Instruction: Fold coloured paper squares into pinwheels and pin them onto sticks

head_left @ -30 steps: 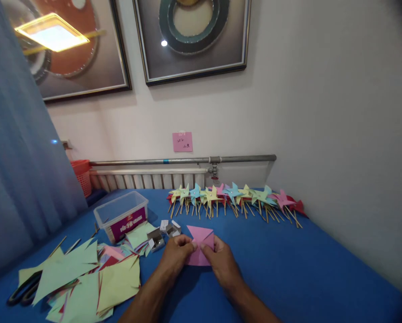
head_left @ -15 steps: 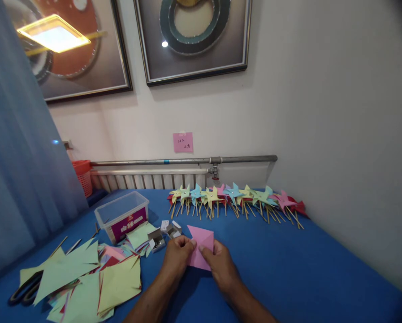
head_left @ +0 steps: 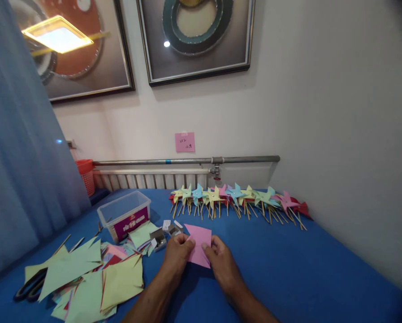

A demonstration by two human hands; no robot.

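Observation:
A pink paper square [head_left: 200, 237] with slits at its corners is held up above the blue table, between my two hands. My left hand [head_left: 179, 253] pinches its left edge, thumb on the front face. On the opposite edge my right hand [head_left: 221, 258] grips the paper, its thumb also in front; the fingers behind the sheet are partly hidden. Just past my left hand stand small open boxes [head_left: 158, 239] with tiny pieces inside, too small to name.
Cut paper sheets [head_left: 122, 280] lie piled at left, partly over black-handled scissors [head_left: 32, 285]. Behind them stands a clear plastic tub [head_left: 123, 208]. Finished paper pinwheels [head_left: 214, 195] on sticks line the table's back edge. A blue curtain [head_left: 22, 148] hangs at left.
The pink paper has turned slightly between my hands, and my right hand's hold on its edge has shifted a little. The whole view has moved slightly.

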